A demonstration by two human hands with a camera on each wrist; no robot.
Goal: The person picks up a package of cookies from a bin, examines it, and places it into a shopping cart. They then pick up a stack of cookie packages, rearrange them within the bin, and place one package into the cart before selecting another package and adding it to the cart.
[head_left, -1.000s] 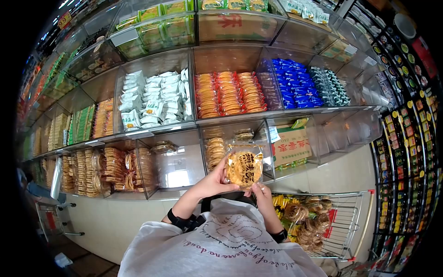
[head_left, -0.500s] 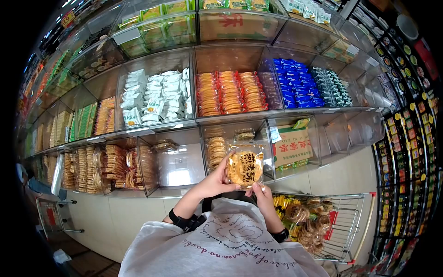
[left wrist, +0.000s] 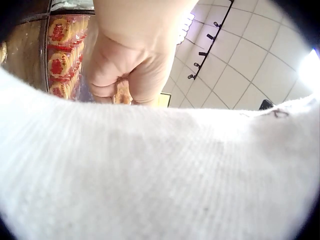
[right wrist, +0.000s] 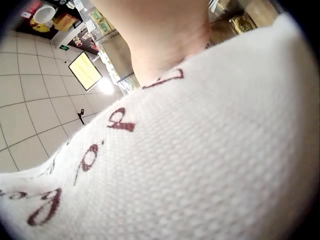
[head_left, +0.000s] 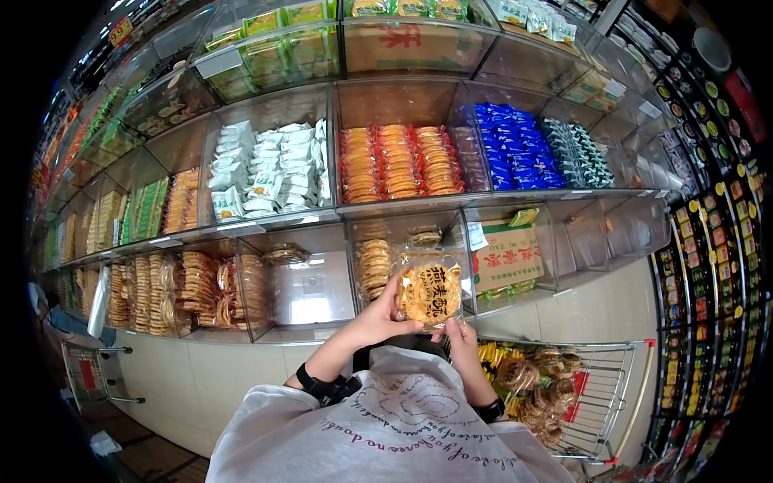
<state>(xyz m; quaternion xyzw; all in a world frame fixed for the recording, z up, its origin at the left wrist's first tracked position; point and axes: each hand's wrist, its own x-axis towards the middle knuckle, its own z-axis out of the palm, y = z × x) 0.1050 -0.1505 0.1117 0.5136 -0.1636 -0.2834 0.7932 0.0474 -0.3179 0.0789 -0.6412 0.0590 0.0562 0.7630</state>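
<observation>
A round golden cracker in a clear wrapper [head_left: 430, 291] with dark printed characters is held up in front of the shirt in the head view. My left hand [head_left: 385, 314] grips its left side, thumb along the lower edge. At its lower right corner, my right hand [head_left: 460, 340] pinches the wrapper. In the left wrist view the left hand [left wrist: 131, 60] shows from the heel side, its fingertips mostly hidden. The right wrist view has only the right hand's wrist area [right wrist: 160, 40], the shirt covering the rest.
Behind the cracker stand clear bins with stacked crackers [head_left: 375, 267], red-wrapped crackers [head_left: 399, 165], white packets [head_left: 274, 173] and blue packets [head_left: 515, 149]. A shopping cart [head_left: 604, 390] holding wrapped goods is at the lower right. Another cart [head_left: 90, 374] stands at the lower left.
The hands and cracker stay almost in place, with a very slight shift to the right in the head view. Both hands keep hold of the wrapper.
</observation>
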